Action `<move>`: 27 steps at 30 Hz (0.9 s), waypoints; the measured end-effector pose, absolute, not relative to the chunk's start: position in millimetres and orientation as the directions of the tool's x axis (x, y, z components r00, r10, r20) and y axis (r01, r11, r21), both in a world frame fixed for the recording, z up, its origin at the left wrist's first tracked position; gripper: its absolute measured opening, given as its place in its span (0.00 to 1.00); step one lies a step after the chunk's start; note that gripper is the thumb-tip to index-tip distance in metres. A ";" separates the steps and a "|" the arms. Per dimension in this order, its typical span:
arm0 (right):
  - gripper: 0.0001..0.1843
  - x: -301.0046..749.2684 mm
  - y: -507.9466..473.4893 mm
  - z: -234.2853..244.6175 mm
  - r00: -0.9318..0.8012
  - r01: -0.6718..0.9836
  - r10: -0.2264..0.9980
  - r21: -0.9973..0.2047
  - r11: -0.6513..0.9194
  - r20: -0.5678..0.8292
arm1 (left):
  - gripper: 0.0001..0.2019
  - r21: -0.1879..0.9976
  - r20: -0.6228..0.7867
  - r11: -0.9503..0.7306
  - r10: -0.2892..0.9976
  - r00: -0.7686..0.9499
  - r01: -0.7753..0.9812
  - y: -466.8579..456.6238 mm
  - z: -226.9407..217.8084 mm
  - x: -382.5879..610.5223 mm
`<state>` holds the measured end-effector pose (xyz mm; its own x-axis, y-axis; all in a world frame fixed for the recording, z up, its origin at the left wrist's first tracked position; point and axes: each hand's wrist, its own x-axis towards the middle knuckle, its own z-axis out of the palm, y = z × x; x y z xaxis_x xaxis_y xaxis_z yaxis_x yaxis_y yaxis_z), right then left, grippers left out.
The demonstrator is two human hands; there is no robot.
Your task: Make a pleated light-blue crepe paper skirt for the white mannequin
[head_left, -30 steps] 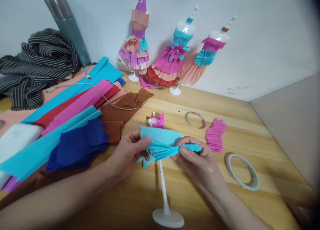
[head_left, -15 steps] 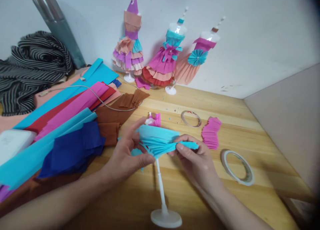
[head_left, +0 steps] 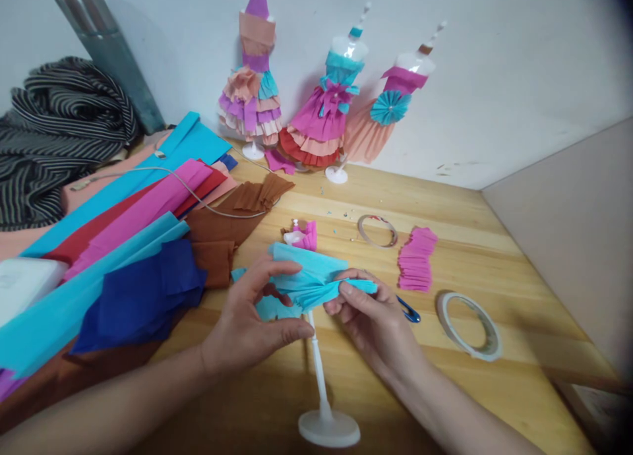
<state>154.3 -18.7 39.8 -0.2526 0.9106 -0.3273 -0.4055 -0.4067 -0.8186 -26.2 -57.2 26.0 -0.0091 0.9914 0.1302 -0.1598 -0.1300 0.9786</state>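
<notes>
A small dress-form doll stands on a white stand (head_left: 321, 382) in front of me, with light-blue crepe paper (head_left: 311, 267) around its body. The paper's right side is gathered into narrow pleats. My right hand (head_left: 368, 306) pinches these pleats between thumb and fingers. On the left, my left hand (head_left: 260, 306) is open, thumb and forefinger spread wide around the blue paper's left side; whether its other fingers touch the paper I cannot tell. Behind the paper, the doll's pink-and-white top (head_left: 301, 236) shows.
Three dressed doll forms (head_left: 321, 122) lean along the wall. Crepe paper sheets (head_left: 143, 204), a navy piece (head_left: 141, 290) and a cable (head_left: 198, 201) lie at left. To the right are a pink pleated strip (head_left: 416, 260), tape rolls (head_left: 469, 326) and a blue-handled tool (head_left: 409, 308).
My left hand's thumb and forefinger have spread farther apart. My right hand, still pinching the pleats, has shifted slightly left, uncovering the blue-handled tool.
</notes>
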 end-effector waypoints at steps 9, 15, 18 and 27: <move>0.10 148.2 -27.5 38.7 -0.272 -0.436 0.882 -0.768 -0.470 -0.385 | 0.23 0.994 0.101 -0.104 0.991 -0.092 -0.027 -58.7 24.9 -20.5; 0.09 147.9 -31.6 37.6 -0.232 -0.386 0.920 -0.838 -0.386 -0.317 | 0.17 0.997 -0.023 0.014 0.993 -0.114 -0.077 -56.4 31.2 -17.4; 0.09 149.2 -33.0 36.0 -0.199 -0.340 0.948 -0.890 -0.305 -0.248 | 0.17 0.997 -0.056 0.049 0.994 -0.099 -0.065 -56.2 34.7 -18.1; 0.08 148.4 -35.3 34.9 -0.183 -0.312 0.967 -0.922 -0.230 -0.179 | 0.16 0.933 -0.178 0.169 0.984 0.000 -0.317 -53.1 40.7 -14.5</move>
<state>148.4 -35.3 34.9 -0.1828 0.9667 -0.1790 -0.3121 -0.2297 -0.9219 -14.5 -53.1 40.7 0.0002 0.9841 -0.1779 -0.3175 0.1687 0.9331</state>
